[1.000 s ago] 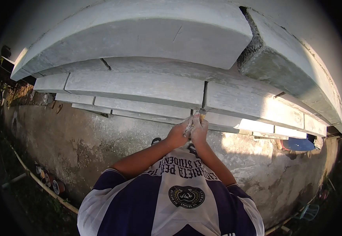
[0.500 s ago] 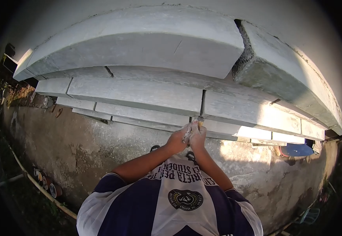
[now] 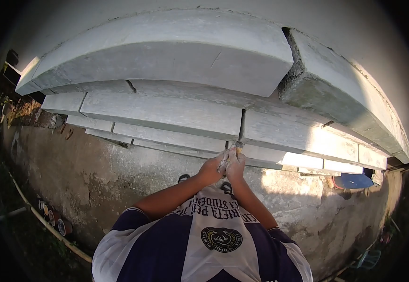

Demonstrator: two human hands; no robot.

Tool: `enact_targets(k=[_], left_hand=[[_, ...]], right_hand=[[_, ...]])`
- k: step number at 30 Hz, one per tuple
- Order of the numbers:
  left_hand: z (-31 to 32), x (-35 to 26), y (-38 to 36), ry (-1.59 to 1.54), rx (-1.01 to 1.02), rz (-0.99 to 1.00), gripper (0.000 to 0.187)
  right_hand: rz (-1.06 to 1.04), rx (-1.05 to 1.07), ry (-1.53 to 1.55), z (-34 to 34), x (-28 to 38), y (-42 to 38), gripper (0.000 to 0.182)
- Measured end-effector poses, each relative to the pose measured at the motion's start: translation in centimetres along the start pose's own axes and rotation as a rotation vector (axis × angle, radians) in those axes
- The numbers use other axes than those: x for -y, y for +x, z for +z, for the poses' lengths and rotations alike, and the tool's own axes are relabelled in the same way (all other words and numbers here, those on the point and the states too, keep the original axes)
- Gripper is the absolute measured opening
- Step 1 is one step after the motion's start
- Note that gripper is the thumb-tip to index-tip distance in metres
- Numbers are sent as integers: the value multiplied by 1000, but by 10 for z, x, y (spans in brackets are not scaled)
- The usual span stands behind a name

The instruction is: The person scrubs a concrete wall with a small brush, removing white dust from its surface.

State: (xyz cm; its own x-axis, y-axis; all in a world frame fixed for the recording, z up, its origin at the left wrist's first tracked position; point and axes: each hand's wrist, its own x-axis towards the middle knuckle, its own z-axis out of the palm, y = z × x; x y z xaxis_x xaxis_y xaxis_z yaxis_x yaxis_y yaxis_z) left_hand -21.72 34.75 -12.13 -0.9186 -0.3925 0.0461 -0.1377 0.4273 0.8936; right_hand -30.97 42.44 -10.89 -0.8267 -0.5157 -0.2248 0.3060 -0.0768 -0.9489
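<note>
Both my hands are close together in front of a stepped stack of pale grey concrete slabs [image 3: 167, 105]. My right hand [image 3: 235, 168] is closed round a small tool with a yellowish handle [image 3: 239, 146], thumb laid along it; the tool's kind is hidden by the grip. The tool is right at the lower end of the dark vertical joint [image 3: 242, 124] between two slabs. Pressed beside it, my left hand [image 3: 212, 169] is curled shut, its fingers smeared with a greyish-white paste. What the left fingers hold, if anything, I cannot make out.
Above, a wider rough gap [image 3: 292, 66] splits the topmost slabs. Below lies a stained concrete floor [image 3: 167, 160]. A blue basin-like object [image 3: 354, 180] is at the right, several pots [image 3: 64, 227] stand at lower left by a long pole [image 3: 49, 225], and a green chair [image 3: 370, 258] is at lower right.
The view has shifted slightly. My hands keep the same closed grip at the slab joint, with hardly any movement.
</note>
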Motion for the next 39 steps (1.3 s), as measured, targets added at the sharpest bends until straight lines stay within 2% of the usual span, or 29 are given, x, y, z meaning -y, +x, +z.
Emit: enact_targets(k=[3, 6, 9, 12, 15, 18, 21, 24, 27, 30, 33, 36, 39], left_hand=[[-5, -12, 6, -17, -19, -4, 63], [-9, -20, 4, -12, -61, 62, 65], [-5, -9, -1, 12, 15, -41, 66], [-3, -4, -1, 42, 13, -10, 67], [-4, -3, -4, -8, 2, 37, 67], [-4, -4, 1, 38, 32, 5, 67], [-2, -2, 0, 45, 73, -4, 67], [0, 4, 1, 53, 75, -14, 67], [-4, 3, 3, 40, 67, -23, 67], [-6, -3, 4, 35, -8, 83, 68], [-7, -6, 7, 21, -49, 121, 68], [-3, 2, 7, 54, 16, 35, 67], [-4, 0, 6, 32, 10, 31, 67]], right_hand=[[-126, 42, -30, 5, 14, 1, 46], [-49, 42, 22, 10, 37, -9, 45], [-54, -43, -20, 5, 5, -2, 45], [-6, -15, -68, 1, 6, -2, 45], [13, 26, 105, 5, 19, -10, 45], [69, 43, 45, -6, 5, -2, 44], [-70, 69, 51, -12, -12, 4, 44], [10, 144, 110, -17, -13, 7, 44], [-52, 99, -11, -20, -28, 16, 42], [36, 124, 126, -8, 7, 3, 41], [-37, 98, 24, -7, 8, 7, 42], [27, 105, 32, -13, -8, 10, 42], [-89, 111, 27, -10, -4, 11, 42]])
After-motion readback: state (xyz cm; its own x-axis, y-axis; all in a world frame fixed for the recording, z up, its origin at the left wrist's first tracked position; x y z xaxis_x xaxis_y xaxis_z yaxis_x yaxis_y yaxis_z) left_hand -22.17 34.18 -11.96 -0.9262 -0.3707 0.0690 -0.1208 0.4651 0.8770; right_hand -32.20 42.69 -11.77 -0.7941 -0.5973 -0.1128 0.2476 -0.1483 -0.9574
